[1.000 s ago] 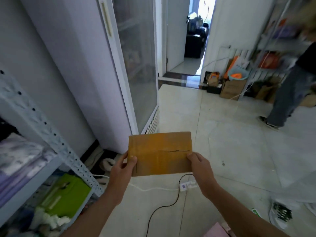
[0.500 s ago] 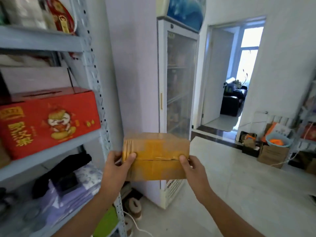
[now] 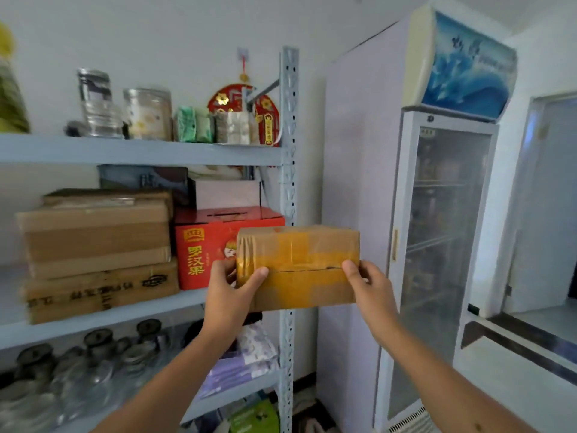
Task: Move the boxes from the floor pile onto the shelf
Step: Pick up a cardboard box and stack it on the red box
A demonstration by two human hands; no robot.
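A small cardboard box (image 3: 298,264) wrapped in yellowish tape is held up at chest height in front of the shelf's right post. My left hand (image 3: 229,292) grips its left end, thumb on the front face. My right hand (image 3: 370,289) grips its right end the same way. The grey metal shelf (image 3: 140,151) fills the left half of the view. On its middle board stand two stacked brown cartons (image 3: 93,239) and a red printed box (image 3: 206,245), which the held box partly covers.
Jars and packets (image 3: 146,114) line the top board; glass jars (image 3: 93,354) and folded bags sit on the lower boards. A glass-door fridge (image 3: 443,245) stands to the right of the shelf post (image 3: 288,182). A doorway opens at far right.
The view has swung up and left from the floor to the shelf. Both hands have lifted the box higher and carried it toward the shelf's middle board.
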